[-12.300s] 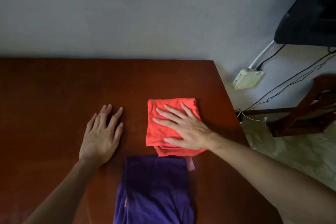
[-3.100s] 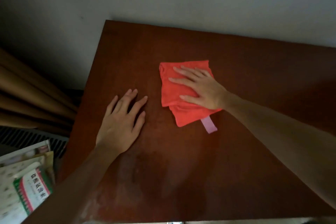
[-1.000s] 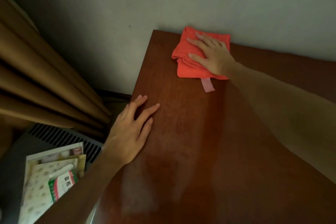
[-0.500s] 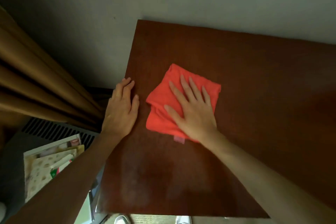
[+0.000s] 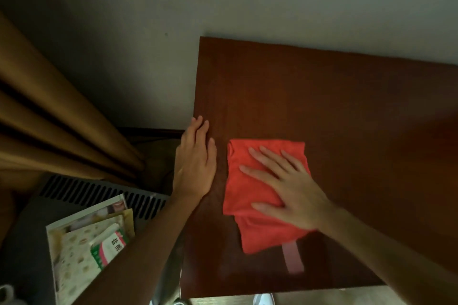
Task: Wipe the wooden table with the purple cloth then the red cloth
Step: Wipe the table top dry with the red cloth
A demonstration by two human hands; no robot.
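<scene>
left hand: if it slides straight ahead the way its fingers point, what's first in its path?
Nothing on the wooden table: the left hand lies flat along the left edge, fingers pointing away. Beyond the far edge comes the wall, probably; depth is unclear.

Dim, soft light from upper right, shadowed left side, slight blur, wide-angle bending at edges

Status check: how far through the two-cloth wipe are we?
Purple-cloth stage looks finished: that cloth is out of view. In hand: right hand presses flat on the red cloth near the wooden table left edge; left hand braces there. How much is left to wipe can't be judged.
</scene>
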